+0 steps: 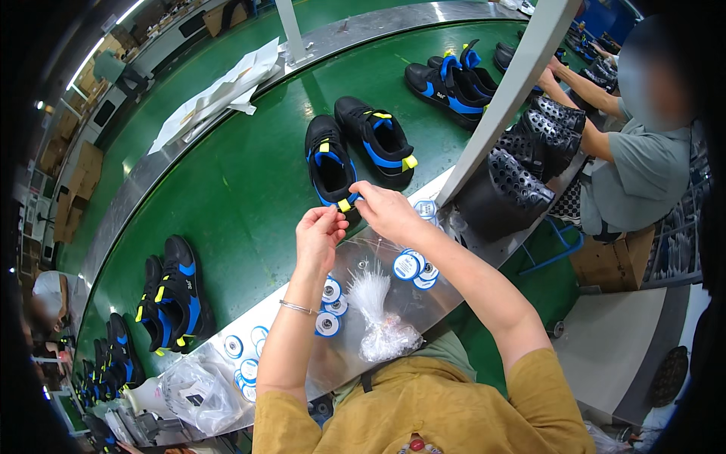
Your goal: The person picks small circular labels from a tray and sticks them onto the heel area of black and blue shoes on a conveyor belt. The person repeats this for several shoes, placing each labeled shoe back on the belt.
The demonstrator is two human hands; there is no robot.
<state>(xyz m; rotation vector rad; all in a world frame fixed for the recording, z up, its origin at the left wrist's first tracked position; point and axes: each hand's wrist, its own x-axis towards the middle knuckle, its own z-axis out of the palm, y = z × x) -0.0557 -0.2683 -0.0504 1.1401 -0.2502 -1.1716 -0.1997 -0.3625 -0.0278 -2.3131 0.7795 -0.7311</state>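
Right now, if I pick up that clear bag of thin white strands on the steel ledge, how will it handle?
The clear bag looks floppy and crumpled, so it would likely sag. Its strands fan out of the open top and might spill if tipped. It seems light for its size.

The 2 sneakers [355, 147] by the hands are black with blue panels and yellow strap tabs, lying on a glossy green conveyor belt [234, 189]. The round tags [408, 265] are white ringed in blue, on a silvery metal worktop [355, 257]. The person's shirt [423, 412] is mustard yellow.
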